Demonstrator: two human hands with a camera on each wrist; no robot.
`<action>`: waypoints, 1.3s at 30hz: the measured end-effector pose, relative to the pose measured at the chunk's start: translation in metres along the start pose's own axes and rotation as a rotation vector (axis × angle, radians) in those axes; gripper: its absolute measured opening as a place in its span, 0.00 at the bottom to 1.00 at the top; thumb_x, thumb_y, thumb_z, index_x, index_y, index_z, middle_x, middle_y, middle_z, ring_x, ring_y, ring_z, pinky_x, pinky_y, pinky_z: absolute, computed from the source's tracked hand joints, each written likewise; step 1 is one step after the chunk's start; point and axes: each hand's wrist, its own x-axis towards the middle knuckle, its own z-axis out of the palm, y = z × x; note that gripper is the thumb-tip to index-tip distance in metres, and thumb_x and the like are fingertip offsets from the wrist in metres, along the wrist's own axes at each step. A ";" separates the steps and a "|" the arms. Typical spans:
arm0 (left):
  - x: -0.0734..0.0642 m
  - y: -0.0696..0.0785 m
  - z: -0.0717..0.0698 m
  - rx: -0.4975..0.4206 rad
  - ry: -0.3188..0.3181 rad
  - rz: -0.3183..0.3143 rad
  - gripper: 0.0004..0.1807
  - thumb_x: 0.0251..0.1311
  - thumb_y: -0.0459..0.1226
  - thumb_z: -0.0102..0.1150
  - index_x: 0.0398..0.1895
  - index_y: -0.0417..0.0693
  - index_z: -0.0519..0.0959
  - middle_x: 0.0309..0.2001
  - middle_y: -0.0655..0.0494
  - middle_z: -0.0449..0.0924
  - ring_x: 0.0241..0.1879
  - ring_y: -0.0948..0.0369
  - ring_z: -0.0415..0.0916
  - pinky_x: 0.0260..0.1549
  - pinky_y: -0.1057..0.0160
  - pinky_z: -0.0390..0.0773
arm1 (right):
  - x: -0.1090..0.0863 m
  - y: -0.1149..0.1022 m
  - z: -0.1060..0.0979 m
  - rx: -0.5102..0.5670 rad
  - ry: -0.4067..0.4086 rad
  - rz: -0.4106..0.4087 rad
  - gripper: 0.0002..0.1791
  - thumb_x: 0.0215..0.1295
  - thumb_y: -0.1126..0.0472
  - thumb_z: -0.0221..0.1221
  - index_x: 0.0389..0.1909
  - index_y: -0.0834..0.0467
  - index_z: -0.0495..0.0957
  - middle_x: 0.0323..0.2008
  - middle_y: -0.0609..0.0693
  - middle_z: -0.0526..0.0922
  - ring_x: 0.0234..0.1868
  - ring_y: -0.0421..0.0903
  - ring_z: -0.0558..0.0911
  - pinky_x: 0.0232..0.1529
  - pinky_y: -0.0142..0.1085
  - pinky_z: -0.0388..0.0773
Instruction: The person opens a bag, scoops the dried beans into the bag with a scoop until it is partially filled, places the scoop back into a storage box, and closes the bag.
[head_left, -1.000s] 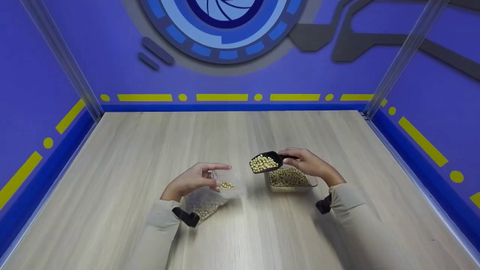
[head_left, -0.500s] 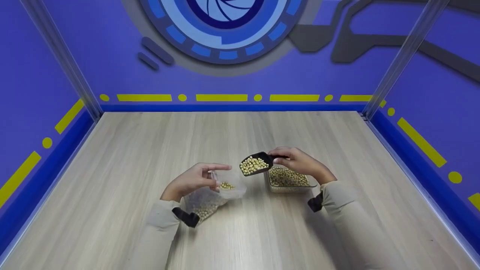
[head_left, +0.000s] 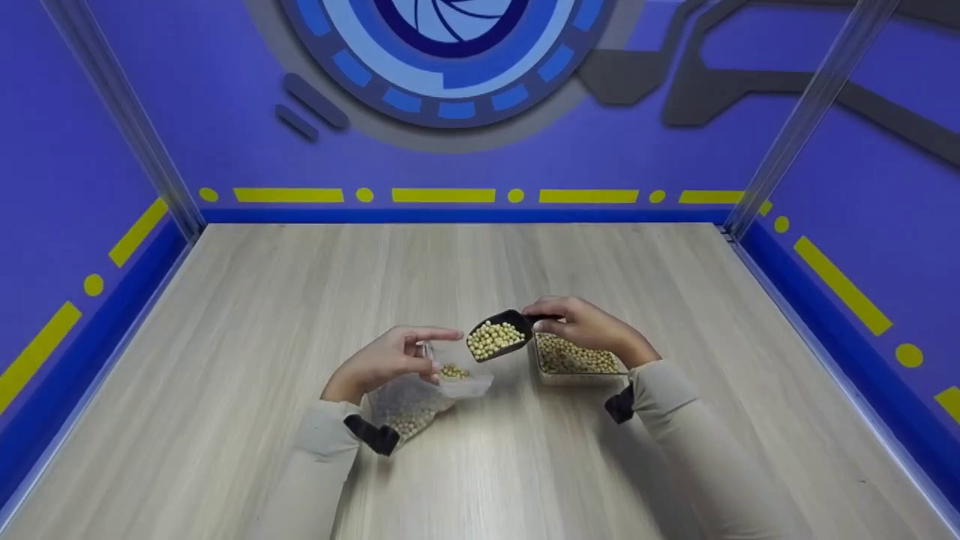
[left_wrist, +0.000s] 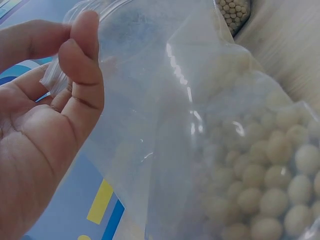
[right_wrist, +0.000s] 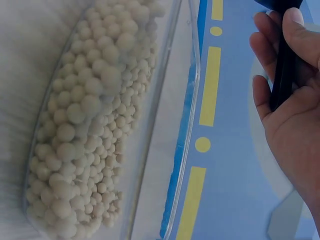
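A person's right-hand grip (head_left: 591, 328) curled around a shallow black scoop (head_left: 516, 318) of round yellow beans (head_left: 493, 341), held near a clear plastic bag (head_left: 409, 401), left-hand grip (head_left: 384, 361) pinching its edge, clear rectangular container (head_left: 579, 381) of beans on the pale wood-grain surface (head_left: 480, 472)

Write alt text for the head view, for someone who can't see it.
A right hand holds a black scoop of round yellow beans close to an open clear bag, which the left hand grips. A clear container of beans stands on the table.
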 end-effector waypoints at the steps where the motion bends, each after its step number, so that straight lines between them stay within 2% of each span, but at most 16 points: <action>1: 0.000 0.000 0.000 0.007 0.000 0.000 0.31 0.56 0.24 0.55 0.66 0.32 0.66 0.13 0.63 0.71 0.25 0.65 0.80 0.38 0.64 0.83 | 0.001 0.000 0.001 -0.001 -0.004 -0.002 0.17 0.69 0.63 0.54 0.55 0.65 0.78 0.53 0.61 0.80 0.57 0.58 0.77 0.59 0.51 0.73; 14: 0.000 0.001 -0.001 0.025 0.003 -0.008 0.31 0.57 0.25 0.55 0.67 0.34 0.66 0.13 0.63 0.72 0.27 0.62 0.82 0.40 0.63 0.83 | 0.009 -0.007 0.004 -0.084 -0.036 -0.043 0.16 0.67 0.66 0.55 0.54 0.64 0.79 0.52 0.60 0.81 0.56 0.57 0.78 0.61 0.50 0.72; 21: -0.001 0.000 0.000 -0.012 -0.001 -0.007 0.31 0.57 0.25 0.55 0.67 0.34 0.66 0.17 0.62 0.74 0.27 0.62 0.81 0.40 0.62 0.83 | 0.011 -0.011 0.003 -0.131 -0.053 -0.069 0.16 0.68 0.66 0.54 0.54 0.64 0.79 0.51 0.59 0.82 0.55 0.56 0.79 0.58 0.49 0.74; 24: -0.001 0.000 -0.001 -0.017 -0.004 0.000 0.31 0.57 0.25 0.55 0.67 0.34 0.66 0.17 0.61 0.73 0.28 0.61 0.82 0.40 0.61 0.83 | 0.012 -0.013 0.002 -0.135 -0.061 -0.062 0.16 0.68 0.65 0.54 0.54 0.63 0.79 0.50 0.58 0.82 0.54 0.55 0.80 0.58 0.48 0.74; 31: -0.002 0.002 0.000 0.006 -0.004 -0.003 0.31 0.57 0.25 0.54 0.67 0.35 0.67 0.16 0.60 0.74 0.29 0.60 0.83 0.41 0.62 0.83 | 0.014 -0.016 0.000 -0.150 -0.074 -0.102 0.15 0.68 0.68 0.54 0.53 0.65 0.79 0.49 0.59 0.82 0.53 0.55 0.80 0.58 0.48 0.75; 39: -0.001 0.001 0.000 0.011 0.000 -0.004 0.31 0.56 0.24 0.54 0.67 0.35 0.67 0.16 0.60 0.74 0.28 0.60 0.82 0.40 0.61 0.83 | 0.016 -0.017 -0.001 -0.175 -0.088 -0.089 0.16 0.68 0.67 0.54 0.54 0.64 0.79 0.50 0.58 0.82 0.53 0.54 0.80 0.59 0.47 0.74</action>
